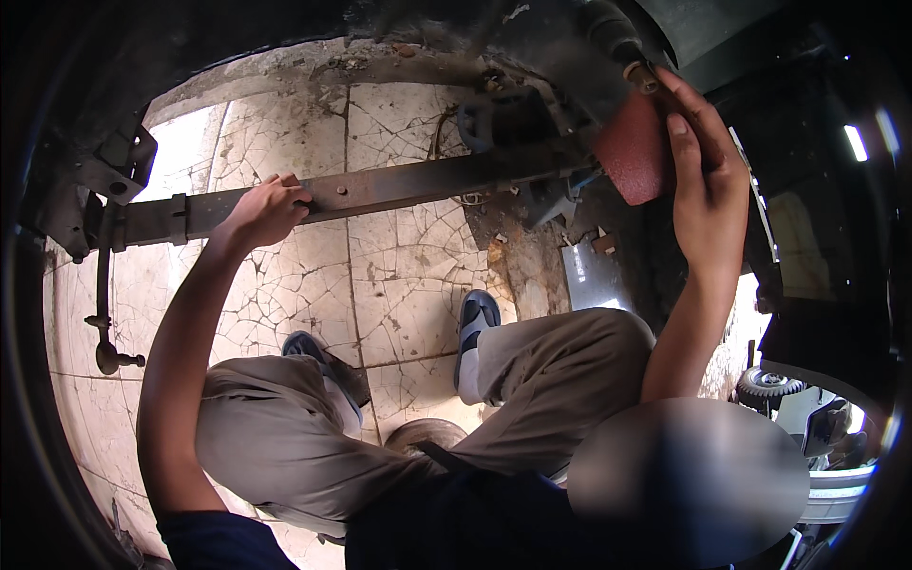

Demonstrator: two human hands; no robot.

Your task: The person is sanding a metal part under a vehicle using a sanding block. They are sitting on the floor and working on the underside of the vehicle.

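A long dark leaf spring (399, 182) with a clamp band runs across the view. My left hand (266, 209) is closed over its edge, left of the middle, fingers curled on top. At the upper right, my right hand (705, 171) reaches up with its fingers bent round the side of a piece of reddish, rough sandpaper (635, 152). The sandpaper hangs beside a dark part under the vehicle, and my fingers partly hide it. Just above my right fingertips is a black cylindrical part (613, 38) with a brass-coloured end (642, 78).
A rod with a ball end (109, 356) hangs at the left. Below the spring lies a cracked tile floor (285, 256), with a flat metal plate (594, 275) on the right. A small wheel (768, 385) and a white bucket (836, 494) stand at the far right.
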